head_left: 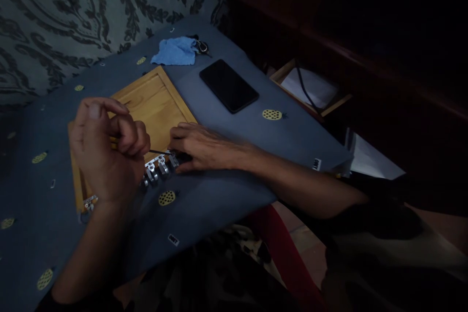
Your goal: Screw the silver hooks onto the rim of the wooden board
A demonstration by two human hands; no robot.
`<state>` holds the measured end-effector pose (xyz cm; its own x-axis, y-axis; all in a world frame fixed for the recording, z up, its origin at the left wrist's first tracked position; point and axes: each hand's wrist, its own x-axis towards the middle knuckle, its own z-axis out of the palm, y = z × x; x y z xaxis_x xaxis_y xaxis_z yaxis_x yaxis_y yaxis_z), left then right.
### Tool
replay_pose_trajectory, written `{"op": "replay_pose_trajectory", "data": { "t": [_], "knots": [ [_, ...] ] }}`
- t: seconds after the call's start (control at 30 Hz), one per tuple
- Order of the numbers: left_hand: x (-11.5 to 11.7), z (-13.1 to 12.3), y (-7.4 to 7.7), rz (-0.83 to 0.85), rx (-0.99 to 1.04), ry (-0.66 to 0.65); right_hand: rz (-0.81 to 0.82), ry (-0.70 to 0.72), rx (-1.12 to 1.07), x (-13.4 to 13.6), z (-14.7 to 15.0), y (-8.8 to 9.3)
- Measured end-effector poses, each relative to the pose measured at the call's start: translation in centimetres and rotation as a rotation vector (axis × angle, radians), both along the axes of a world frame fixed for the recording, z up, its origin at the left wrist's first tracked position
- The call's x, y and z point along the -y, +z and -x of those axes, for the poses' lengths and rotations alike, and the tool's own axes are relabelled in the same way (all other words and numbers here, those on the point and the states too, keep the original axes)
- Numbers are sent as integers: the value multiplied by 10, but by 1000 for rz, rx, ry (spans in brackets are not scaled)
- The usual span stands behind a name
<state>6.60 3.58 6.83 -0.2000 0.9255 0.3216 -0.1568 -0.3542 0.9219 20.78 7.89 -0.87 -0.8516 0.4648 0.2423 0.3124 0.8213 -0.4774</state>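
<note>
My left hand point(109, 146) is closed around a screwdriver, its handle mostly hidden in the fist. The thin dark shaft point(159, 152) points right, to the row of metal hinge-like fittings. My right hand point(199, 146) pinches the rightmost metal fitting point(174, 160) between thumb and fingers, at the near right corner of a shallow wooden tray point(149, 102). More silver fittings point(152, 172) line the tray's near edge, partly behind my left wrist. Another metal fitting point(89, 202) sits at the near left corner.
A black phone point(229, 86) lies right of the tray on the blue pineapple-print cloth point(234, 180). Behind the tray are a blue rag point(174, 51) and a dark keyring-like item point(201, 46). Dark furniture with an open drawer point(310, 85) stands right; a patterned wall rises behind.
</note>
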Motion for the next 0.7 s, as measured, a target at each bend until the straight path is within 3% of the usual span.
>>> {"op": "replay_pose_trajectory", "data": {
  "t": [0.7],
  "knots": [
    [5,-3,-1,-47,-34,-19,20,-6,-11,2,0,1]
  ]
}}
